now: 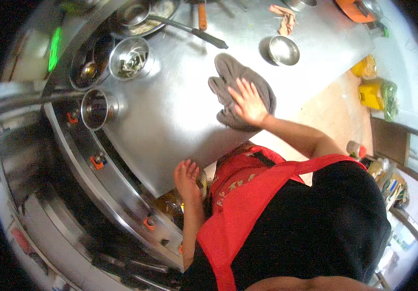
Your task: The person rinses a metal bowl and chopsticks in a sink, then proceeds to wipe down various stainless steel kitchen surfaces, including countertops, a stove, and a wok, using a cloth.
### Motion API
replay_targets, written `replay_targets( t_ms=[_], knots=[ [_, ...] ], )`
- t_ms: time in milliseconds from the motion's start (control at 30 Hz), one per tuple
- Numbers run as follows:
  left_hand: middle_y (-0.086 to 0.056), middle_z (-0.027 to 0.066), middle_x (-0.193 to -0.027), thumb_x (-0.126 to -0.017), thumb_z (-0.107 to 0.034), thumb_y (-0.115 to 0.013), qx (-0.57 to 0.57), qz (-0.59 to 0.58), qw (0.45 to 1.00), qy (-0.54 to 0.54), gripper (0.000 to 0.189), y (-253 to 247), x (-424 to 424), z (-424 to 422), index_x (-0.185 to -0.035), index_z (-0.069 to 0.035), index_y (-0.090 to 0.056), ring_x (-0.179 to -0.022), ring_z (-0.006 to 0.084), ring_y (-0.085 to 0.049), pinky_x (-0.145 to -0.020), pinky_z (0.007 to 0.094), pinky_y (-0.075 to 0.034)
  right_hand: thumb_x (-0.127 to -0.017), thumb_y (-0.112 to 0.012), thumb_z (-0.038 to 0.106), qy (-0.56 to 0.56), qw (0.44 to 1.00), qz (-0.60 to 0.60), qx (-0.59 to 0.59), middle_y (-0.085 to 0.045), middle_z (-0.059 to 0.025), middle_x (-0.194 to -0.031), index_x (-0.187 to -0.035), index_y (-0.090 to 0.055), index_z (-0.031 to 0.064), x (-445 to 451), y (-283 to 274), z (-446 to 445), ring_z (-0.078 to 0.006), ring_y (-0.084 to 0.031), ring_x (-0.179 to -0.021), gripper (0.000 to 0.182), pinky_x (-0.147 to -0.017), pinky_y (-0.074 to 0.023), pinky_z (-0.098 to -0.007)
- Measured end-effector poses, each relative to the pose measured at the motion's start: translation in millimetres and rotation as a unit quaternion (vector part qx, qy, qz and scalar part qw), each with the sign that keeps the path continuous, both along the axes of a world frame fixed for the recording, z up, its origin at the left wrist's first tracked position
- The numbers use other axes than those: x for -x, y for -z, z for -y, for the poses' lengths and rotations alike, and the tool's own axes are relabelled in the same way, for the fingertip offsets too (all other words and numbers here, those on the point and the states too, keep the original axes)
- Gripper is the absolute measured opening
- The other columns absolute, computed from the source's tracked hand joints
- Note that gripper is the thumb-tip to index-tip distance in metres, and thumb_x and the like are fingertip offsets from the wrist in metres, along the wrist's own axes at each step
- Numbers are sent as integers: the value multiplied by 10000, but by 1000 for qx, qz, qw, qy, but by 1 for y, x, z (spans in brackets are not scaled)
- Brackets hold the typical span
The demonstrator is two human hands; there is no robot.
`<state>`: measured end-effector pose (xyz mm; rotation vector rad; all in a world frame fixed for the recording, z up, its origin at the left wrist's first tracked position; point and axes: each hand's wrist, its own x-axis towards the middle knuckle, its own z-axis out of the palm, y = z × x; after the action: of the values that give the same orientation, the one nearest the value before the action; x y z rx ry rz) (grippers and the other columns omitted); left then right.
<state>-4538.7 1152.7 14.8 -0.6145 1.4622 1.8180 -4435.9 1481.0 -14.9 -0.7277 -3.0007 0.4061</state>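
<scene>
My right hand (249,102) lies flat on a dark grey cloth (263,82), palm down with the fingers a little spread. Bunched in folds, the cloth rests on the stainless steel table (172,98). My left hand (187,178) is raised beside the table's near edge, its fingers loosely bent and holding nothing. Beyond the cloth sits a small metal bowl (284,51). A ladle's dark handle (209,38) reaches over the table towards the cloth. At the left stand a metal pot with shiny insides (129,58) and a pot of dark liquid (95,109).
A pan holding a spoon (89,69) and a large basin (161,25) stand at the far left. Beyond the bowl lies a crumpled pinkish cloth (285,18). A steel stove front with orange knobs (98,162) runs along the left. Yellow containers (371,95) stand off to the right.
</scene>
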Motion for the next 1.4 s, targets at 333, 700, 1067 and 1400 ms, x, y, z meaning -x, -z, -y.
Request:
replay_targets(
  t_ms=[333,700,1067,1400],
  knots=[
    [-586,130,-1100,-939,-149,-506,24,-119,992,43,229,1,-23,43,-1147,-53,-493,-933,244,-610,-792,360,-520,-787,-543,334,-364,913,-117,145,-312,-180,-1439,-1350,-438,148,69,30,218,-342,-295,-1328,603,-1075,-209,-537],
    [-593,116,-1091,-938,-167,-520,71,-127,987,67,253,-43,-30,-53,-1159,-47,-492,-947,220,-603,-800,345,-511,-820,-601,399,-261,937,-227,54,-463,-140,-1345,-1214,-565,143,167,48,30,-334,-379,-1276,471,-1070,-275,-475],
    [-606,120,-1047,-903,-243,-531,80,-503,785,352,307,-53,-71,-385,-1115,-24,-558,-973,265,-587,-826,383,-468,-913,-487,356,-30,990,-136,17,-383,-151,-1401,-1318,-445,73,-15,36,-114,-322,-296,-1330,496,-1094,-240,-460],
    [-570,140,-1058,-905,-202,-503,335,-567,477,581,314,-57,-65,-478,-1161,-19,-509,-968,272,-553,-835,414,-452,-864,-523,388,-325,916,-151,179,-426,-154,-1362,-1275,-494,101,-38,25,-117,-347,-341,-1289,502,-1081,-248,-489]
  ],
)
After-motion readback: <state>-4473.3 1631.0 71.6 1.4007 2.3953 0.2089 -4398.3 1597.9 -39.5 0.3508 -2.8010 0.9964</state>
